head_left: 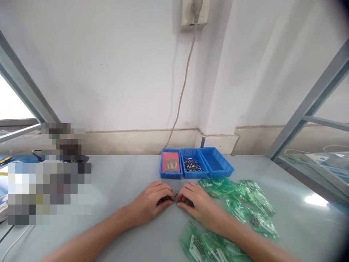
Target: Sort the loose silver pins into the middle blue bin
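My left hand [154, 200] is curled around a bunch of thin, dark metal pieces [165, 199] that look like screws. Right beside it, my right hand [196, 203] has its thumb and fingertips pinched together at the ends of these pieces. What lies inside the right fingers is mostly hidden. Just beyond the hands, a blue bin [205, 174] holds a heap of similar small metal screws [192, 165]. To the right and below the right arm lie green plastic bags [257, 198] with metal and white parts inside.
Left of the screw bin, another blue bin [170, 176] contains a red sheet and a small clear packet. A third blue bin [230, 169] adjoins on the right. A cord [182, 98] hangs down the wall behind. Grey frame posts [302, 116] flank the table; a blurred area covers the left.
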Demonstrator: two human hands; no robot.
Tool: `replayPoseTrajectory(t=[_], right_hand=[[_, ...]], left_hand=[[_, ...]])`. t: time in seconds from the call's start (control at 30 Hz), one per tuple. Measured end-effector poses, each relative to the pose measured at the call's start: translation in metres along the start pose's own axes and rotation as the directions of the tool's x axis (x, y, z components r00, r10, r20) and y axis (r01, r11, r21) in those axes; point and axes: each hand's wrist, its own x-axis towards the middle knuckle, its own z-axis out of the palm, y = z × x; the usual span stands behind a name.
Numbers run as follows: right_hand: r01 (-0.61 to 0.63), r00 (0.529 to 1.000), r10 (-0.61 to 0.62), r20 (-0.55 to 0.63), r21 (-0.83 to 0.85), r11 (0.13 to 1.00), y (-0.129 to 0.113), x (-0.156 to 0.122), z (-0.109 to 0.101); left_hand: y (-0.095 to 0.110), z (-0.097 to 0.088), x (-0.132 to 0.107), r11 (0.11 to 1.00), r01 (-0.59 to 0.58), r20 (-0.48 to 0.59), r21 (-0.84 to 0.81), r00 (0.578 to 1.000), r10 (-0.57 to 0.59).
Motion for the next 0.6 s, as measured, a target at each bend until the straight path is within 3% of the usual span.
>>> replayPoseTrajectory(t=[0.3, 0.6], right_hand=[[0.018, 0.998, -0.019, -0.056, -0.016, 1.0, -0.0005, 0.0003, 0.0004], [-0.159, 0.976, 0.178, -0.128, 0.149, 0.976, -0.0053, -0.0009, -0.0068]], left_hand=[[-0.0002, 0.0005, -0.0005, 0.999, -0.017, -0.002, 0.039, 1.0, 0.017], [0.003, -0.0027, 0.0005, 0.998, 0.007, -0.003, 0.054, 1.0, -0.006]])
